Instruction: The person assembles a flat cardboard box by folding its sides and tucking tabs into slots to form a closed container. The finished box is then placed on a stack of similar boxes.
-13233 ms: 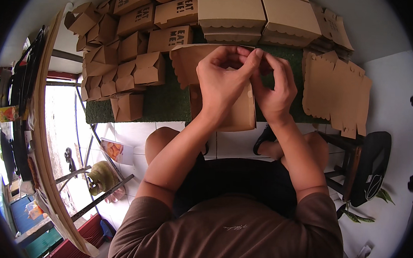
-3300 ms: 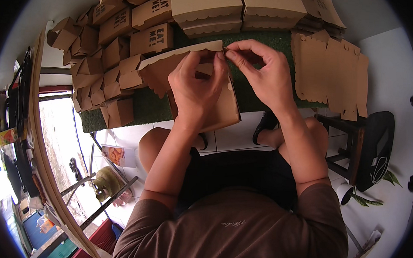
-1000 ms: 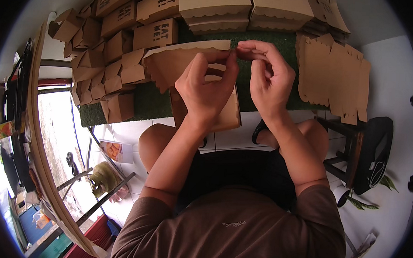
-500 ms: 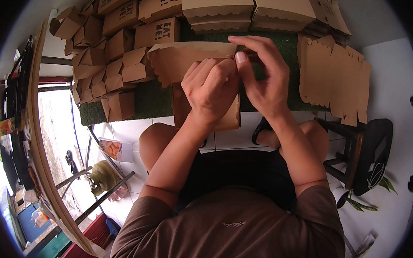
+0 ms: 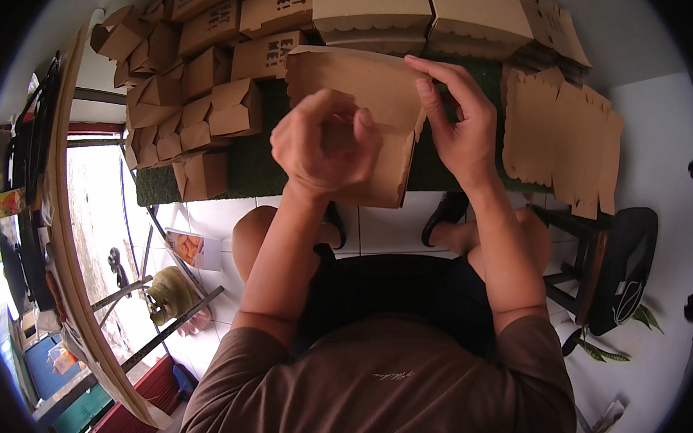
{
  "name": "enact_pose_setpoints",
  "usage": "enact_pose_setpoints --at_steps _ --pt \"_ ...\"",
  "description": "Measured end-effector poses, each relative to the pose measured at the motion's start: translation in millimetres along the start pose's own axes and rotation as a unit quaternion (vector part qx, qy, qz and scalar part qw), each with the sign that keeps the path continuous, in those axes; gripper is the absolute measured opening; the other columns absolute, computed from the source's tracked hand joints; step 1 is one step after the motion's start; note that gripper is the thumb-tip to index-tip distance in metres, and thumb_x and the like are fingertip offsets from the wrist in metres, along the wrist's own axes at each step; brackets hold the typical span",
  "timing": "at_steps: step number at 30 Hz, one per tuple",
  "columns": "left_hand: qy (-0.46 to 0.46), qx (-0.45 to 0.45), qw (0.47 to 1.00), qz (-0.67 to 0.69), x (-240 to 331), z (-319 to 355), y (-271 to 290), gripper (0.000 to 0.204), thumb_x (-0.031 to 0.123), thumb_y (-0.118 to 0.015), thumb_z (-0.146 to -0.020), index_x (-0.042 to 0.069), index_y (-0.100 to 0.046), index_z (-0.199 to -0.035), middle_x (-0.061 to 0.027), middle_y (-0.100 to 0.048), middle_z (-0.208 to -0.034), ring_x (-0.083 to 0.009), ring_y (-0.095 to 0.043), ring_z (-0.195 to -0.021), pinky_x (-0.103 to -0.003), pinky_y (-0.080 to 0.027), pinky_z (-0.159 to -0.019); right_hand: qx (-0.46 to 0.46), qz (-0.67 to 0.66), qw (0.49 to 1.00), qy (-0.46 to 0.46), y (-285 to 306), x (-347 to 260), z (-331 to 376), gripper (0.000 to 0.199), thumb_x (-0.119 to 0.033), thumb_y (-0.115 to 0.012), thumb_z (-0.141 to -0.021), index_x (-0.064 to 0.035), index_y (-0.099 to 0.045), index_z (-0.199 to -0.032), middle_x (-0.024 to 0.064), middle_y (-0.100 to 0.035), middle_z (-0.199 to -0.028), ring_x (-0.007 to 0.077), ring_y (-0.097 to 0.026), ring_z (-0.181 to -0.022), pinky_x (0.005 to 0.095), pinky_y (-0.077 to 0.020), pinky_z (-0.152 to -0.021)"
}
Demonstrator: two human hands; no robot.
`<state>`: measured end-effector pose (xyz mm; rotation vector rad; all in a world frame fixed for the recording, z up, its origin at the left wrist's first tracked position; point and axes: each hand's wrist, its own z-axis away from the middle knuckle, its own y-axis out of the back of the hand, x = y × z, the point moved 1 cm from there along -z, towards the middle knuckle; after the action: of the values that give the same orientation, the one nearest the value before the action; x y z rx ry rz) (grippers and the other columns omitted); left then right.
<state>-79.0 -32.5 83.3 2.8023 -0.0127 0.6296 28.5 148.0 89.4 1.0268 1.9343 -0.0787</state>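
A brown cardboard box (image 5: pixel 388 168) with a raised lid stands at the front of the green grass-like mat, its lid edge scalloped on the left. My right hand (image 5: pixel 465 121) has its thumb and forefinger on the lid's upper right corner, the other fingers curled. Over the left part of the box, my left hand (image 5: pixel 319 144) is slightly blurred, fingers curved and thumb apart, with nothing seen in it. It hides part of the box's inside.
Several small folded boxes (image 5: pixel 234 109) are piled on the left of the mat (image 5: pixel 263 161). Larger boxes (image 5: pixel 369 10) stack along the back. A flat cardboard blank (image 5: pixel 562 141) overhangs the front right edge, above a dark stool (image 5: pixel 587 260).
My left hand has come away from the right hand, moving left and down, with its fingers loosened. The box's lid now stands wider in view; my right hand has shifted slightly right.
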Motion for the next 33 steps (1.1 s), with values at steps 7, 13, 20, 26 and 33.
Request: enact_pose_setpoints --at_steps 7,13,20,26,33 --pt "0.151 0.001 0.986 -0.070 -49.7 -31.7 31.7 0.030 0.012 -0.093 -0.094 0.005 -0.081 -0.121 -0.0063 -0.080 -0.096 -0.0144 -0.072 -0.077 -0.030 -0.059 -0.071 -0.009 -0.042 0.999 -0.005 9.9 12.0 -4.0 0.025 -0.012 -0.076 -0.114 -0.0102 -0.082 -0.137 0.0065 -0.083 -0.129 0.0219 -0.079 -0.105 0.0346 -0.0638 -0.094" --pt "0.151 -0.020 0.983 -0.102 -46.5 -33.6 27.6 0.019 0.005 -0.091 -0.094 0.006 -0.088 -0.113 -0.0050 -0.084 -0.098 -0.0140 -0.081 -0.079 -0.029 -0.065 -0.075 -0.044 0.009 0.999 -0.018 19.9 16.2 -4.9 0.025 -0.014 -0.074 -0.116 -0.0105 -0.081 -0.139 0.0046 -0.083 -0.132 0.0152 -0.077 -0.105 0.0290 -0.0631 -0.089" --pt "0.148 -0.006 0.986 -0.075 -45.9 -32.2 25.3 0.019 -0.001 -0.089 -0.093 0.005 -0.089 -0.111 -0.0043 -0.085 -0.096 -0.0133 -0.082 -0.081 -0.028 -0.066 -0.077 -0.045 -0.023 0.996 -0.073 22.9 9.8 -2.9 0.036 -0.018 -0.082 -0.111 -0.0096 -0.076 -0.145 0.0026 -0.082 -0.135 0.0097 -0.074 -0.087 0.0266 -0.0620 -0.075" --pt "0.163 -0.027 0.984 -0.067 -48.2 -31.2 22.6 0.028 -0.002 -0.084 -0.087 0.007 -0.090 -0.113 -0.0012 -0.077 -0.088 -0.0114 -0.078 -0.077 -0.029 -0.063 -0.071 -0.042 0.026 0.995 -0.081 24.3 7.2 -2.0 0.040 -0.007 -0.080 -0.107 -0.0100 -0.076 -0.146 0.0032 -0.082 -0.131 0.0099 -0.070 -0.079 0.0287 -0.0604 -0.071" --pt "0.112 -0.028 0.987 -0.108 -44.5 -29.0 27.4 0.036 -0.001 -0.084 -0.080 0.011 -0.090 -0.114 0.0001 -0.072 -0.083 -0.0117 -0.073 -0.071 -0.029 -0.060 -0.065 -0.010 0.057 0.998 -0.022 20.2 7.2 -2.2 0.048 0.002 -0.077 -0.102 -0.0129 -0.076 -0.147 0.0054 -0.082 -0.124 0.0141 -0.072 -0.078 0.0311 -0.0617 -0.073"
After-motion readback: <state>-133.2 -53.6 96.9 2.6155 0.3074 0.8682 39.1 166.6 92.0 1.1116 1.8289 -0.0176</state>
